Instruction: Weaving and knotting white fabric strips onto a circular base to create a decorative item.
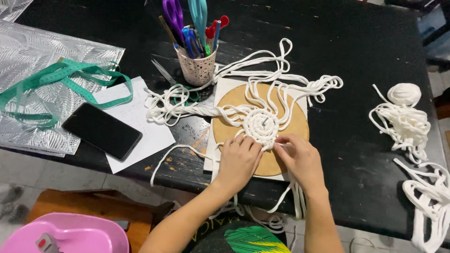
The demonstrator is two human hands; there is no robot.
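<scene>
A small round knotted mat of white cord point(260, 125) lies pinned on a round brown board point(228, 125) over a white sheet. Long loose white cords point(276, 70) fan out from it across the black table point(356, 56). My left hand point(237, 160) rests at the mat's near-left rim, fingers curled on the cords there. My right hand point(300, 158) pinches a cord at the mat's near-right rim. Several cord ends hang over the table's front edge between my forearms.
A perforated cup point(197, 65) of scissors and pens stands behind the board, loose scissors point(162, 71) beside it. Left lie a black phone point(101, 130) on white paper, a green tape measure point(61, 75) and an embossed silver sheet point(28, 51). A ball of white cord point(404, 93) and loose piles sit right.
</scene>
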